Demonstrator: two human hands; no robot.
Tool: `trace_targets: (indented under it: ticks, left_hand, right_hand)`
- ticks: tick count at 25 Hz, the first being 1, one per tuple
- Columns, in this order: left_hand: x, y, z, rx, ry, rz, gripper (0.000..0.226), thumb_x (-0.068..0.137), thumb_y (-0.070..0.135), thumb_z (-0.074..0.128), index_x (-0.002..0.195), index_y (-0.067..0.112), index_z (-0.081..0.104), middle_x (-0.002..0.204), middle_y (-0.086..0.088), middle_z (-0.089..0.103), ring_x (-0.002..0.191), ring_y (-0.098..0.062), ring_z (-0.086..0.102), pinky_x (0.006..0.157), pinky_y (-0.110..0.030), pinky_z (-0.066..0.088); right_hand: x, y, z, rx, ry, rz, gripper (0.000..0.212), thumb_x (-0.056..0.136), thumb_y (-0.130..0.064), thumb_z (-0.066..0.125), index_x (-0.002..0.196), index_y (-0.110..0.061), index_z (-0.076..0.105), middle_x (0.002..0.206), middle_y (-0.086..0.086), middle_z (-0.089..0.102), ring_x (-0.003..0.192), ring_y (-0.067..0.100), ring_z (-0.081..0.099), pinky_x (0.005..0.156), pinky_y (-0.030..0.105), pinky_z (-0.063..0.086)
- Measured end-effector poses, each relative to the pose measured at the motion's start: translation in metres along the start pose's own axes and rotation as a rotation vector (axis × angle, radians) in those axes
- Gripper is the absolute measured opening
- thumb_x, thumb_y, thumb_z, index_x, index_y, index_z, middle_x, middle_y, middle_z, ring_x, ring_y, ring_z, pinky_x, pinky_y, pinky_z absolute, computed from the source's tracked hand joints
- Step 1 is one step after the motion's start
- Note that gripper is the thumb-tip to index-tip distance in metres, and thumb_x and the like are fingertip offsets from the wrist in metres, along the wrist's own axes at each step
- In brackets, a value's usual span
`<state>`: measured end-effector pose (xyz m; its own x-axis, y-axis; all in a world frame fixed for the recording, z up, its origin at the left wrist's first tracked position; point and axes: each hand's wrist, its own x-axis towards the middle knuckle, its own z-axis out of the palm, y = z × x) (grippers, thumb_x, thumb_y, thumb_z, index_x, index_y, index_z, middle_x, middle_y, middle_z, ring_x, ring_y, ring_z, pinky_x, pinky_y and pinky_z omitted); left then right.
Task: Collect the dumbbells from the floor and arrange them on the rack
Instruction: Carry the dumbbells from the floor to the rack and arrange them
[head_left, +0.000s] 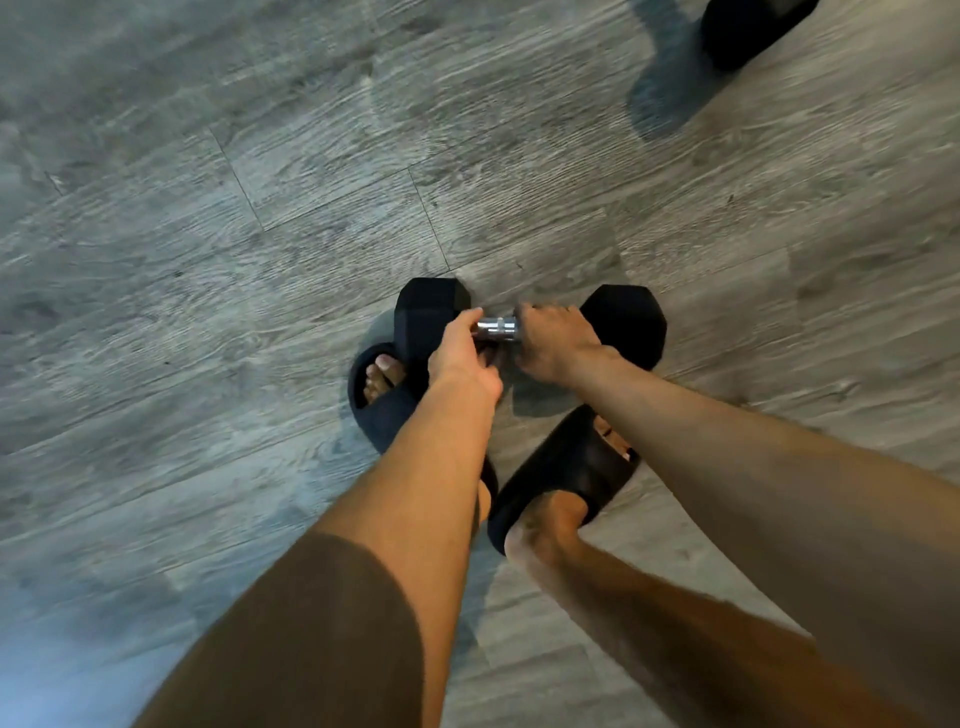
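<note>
Both hands are down on one dumbbell (530, 325), side by side on its chrome handle (497, 327): the left hand (462, 353) wraps it next to the left hex head, the right hand (553, 338) grips it next to the right head, fingers curled over the bar, a short shiny stretch showing between them. Black hex heads stick out either side, low over the grey wood-plank floor (208, 208); whether it touches the floor I cannot tell. Just near of it, two feet in black slides: the left slide (384, 405) tucked under the left head, the right slide (561, 473) angled beside it. Far right, at the top edge, the black end of another dumbbell (753, 26) lies on the floor, well apart.
</note>
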<state>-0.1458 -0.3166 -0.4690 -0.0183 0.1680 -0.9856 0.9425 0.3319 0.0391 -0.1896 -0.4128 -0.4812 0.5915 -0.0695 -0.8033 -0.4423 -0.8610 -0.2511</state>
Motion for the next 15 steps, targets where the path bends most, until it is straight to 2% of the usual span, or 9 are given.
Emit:
trace_targets:
  ticks: [2,5,7,9,11,13,14,15]
  left_hand:
    - [0.002,-0.001,0.006,-0.087,0.043,0.013,0.036,0.078,0.008,0.072,0.112,0.001,0.063,0.102,-0.015,0.067,0.089,-0.028,0.067,0.072,-0.038,0.058]
    - [-0.009,0.002,0.004,-0.155,0.001,-0.012,0.044,0.078,0.004,0.073,0.119,-0.001,0.059,0.117,-0.019,0.063,0.108,-0.032,0.063,0.097,-0.042,0.053]
    - [-0.021,0.008,-0.002,-0.135,-0.027,-0.023,0.052,0.075,0.006,0.078,0.122,-0.001,0.056,0.12,-0.02,0.059,0.115,-0.032,0.059,0.105,-0.042,0.047]
    - [-0.034,0.008,-0.007,-0.119,-0.016,-0.032,0.056,0.072,0.005,0.08,0.122,0.0,0.056,0.118,-0.019,0.061,0.109,-0.031,0.062,0.101,-0.043,0.05]
    - [-0.063,0.003,-0.007,-0.081,-0.019,-0.019,0.067,0.066,0.003,0.082,0.127,0.002,0.054,0.115,-0.016,0.065,0.095,-0.029,0.065,0.083,-0.044,0.058]
    - [-0.111,-0.004,-0.009,-0.035,-0.006,0.005,0.076,0.063,0.001,0.081,0.132,0.003,0.05,0.111,-0.014,0.064,0.084,-0.027,0.063,0.064,-0.04,0.059]
    - [-0.14,-0.007,-0.013,0.0,-0.017,-0.005,0.072,0.065,0.001,0.081,0.131,0.002,0.052,0.111,-0.015,0.063,0.083,-0.027,0.062,0.064,-0.04,0.059]
    - [-0.175,-0.01,-0.017,0.047,-0.043,-0.027,0.065,0.069,0.004,0.08,0.129,0.001,0.055,0.114,-0.017,0.063,0.086,-0.028,0.061,0.072,-0.043,0.059]
  right_hand:
    - [0.009,0.0,0.001,-0.002,0.003,0.032,0.039,0.085,-0.035,0.066,0.114,-0.01,0.058,0.114,0.012,0.065,0.107,0.032,0.062,0.078,0.034,0.041]
    - [0.01,0.001,-0.006,0.029,0.013,0.055,0.041,0.082,-0.041,0.068,0.109,-0.012,0.061,0.108,0.01,0.066,0.1,0.029,0.064,0.076,0.032,0.042]
    - [-0.001,-0.001,-0.008,0.036,0.042,0.055,0.038,0.08,-0.043,0.067,0.104,-0.014,0.062,0.103,0.008,0.067,0.095,0.028,0.065,0.072,0.03,0.04]
    - [-0.022,-0.004,-0.008,0.081,0.044,0.08,0.037,0.079,-0.042,0.065,0.103,-0.014,0.062,0.104,0.009,0.067,0.097,0.029,0.065,0.073,0.031,0.04]
    - [-0.058,-0.006,-0.018,0.135,0.052,0.135,0.038,0.08,-0.043,0.063,0.103,-0.012,0.061,0.104,0.01,0.067,0.098,0.031,0.065,0.076,0.033,0.045]
    - [-0.108,-0.013,-0.037,0.224,0.039,0.184,0.035,0.082,-0.041,0.06,0.102,-0.012,0.061,0.103,0.01,0.067,0.096,0.031,0.065,0.077,0.034,0.048]
    - [-0.137,-0.016,-0.048,0.265,0.026,0.211,0.033,0.082,-0.038,0.059,0.103,-0.013,0.06,0.103,0.009,0.067,0.096,0.03,0.065,0.078,0.034,0.049]
    - [-0.17,-0.018,-0.061,0.298,0.016,0.239,0.031,0.082,-0.035,0.057,0.105,-0.013,0.06,0.105,0.009,0.067,0.096,0.03,0.065,0.08,0.035,0.05]
